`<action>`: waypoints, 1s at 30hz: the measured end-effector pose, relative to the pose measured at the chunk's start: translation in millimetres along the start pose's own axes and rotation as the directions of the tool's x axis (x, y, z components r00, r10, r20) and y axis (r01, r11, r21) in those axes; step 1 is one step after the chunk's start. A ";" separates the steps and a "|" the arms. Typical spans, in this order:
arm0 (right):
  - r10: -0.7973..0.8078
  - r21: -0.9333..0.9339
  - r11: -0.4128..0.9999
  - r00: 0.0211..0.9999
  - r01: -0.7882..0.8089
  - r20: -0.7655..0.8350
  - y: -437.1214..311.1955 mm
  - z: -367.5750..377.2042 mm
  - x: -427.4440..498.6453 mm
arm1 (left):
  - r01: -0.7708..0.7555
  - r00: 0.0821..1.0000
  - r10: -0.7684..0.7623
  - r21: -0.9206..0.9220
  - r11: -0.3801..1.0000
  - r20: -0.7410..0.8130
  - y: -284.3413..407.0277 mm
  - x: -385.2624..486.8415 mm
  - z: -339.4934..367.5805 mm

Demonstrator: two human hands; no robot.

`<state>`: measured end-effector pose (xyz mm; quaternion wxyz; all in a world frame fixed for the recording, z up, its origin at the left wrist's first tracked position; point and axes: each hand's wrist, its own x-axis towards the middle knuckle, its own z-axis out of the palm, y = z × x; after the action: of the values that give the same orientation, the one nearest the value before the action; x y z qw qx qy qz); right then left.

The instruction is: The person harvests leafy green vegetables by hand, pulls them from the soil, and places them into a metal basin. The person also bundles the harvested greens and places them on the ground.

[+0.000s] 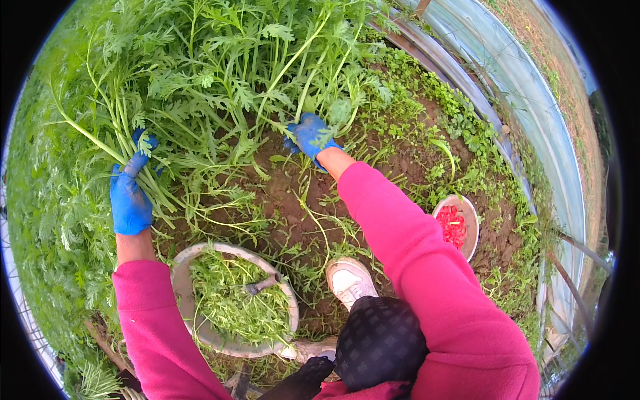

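My left hand (132, 192), in a blue glove, is closed round a bunch of long-stemmed leafy greens (117, 112); the cut stem ends point down to the right. My right hand (311, 137), also gloved in blue, is at the base of standing green stems (305, 92) at the edge of the dense plants. Its fingers are partly hidden, and whether they grip a stem or a tool cannot be told. Below my hands a round tub (235, 352) holds loose leafy trimmings (235, 305).
A small bowl (471, 240) with red rings or bands (451, 225) sits on the soil at right. My shoe (350, 281) is beside the tub. A tool handle (263, 283) lies over the tub. Plastic sheeting (540, 115) borders the bed at right.
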<state>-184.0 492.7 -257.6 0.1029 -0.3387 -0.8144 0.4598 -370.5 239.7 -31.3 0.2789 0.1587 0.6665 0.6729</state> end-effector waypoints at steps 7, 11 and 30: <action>-0.056 -0.365 0.931 0.974 -0.028 -0.219 -5.5 -7.0 41.7 | 0.012 1.000 -0.013 0.026 1.000 0.015 -5.6 1.9 -16.2; 0.159 -0.268 0.930 0.932 -0.252 -0.325 -13.2 -7.6 58.2 | 0.086 0.996 -0.086 -0.016 0.996 -0.010 -3.4 2.3 -19.3; 0.197 -0.028 0.978 0.960 -0.207 -0.199 -29.6 -9.0 51.2 | 0.077 0.994 -0.079 0.032 0.996 0.073 -6.5 5.6 -52.8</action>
<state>-231.6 521.6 -235.8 0.1265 -0.4657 -0.7725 0.4127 -404.7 200.0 -41.9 0.3272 0.1615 0.6713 0.6451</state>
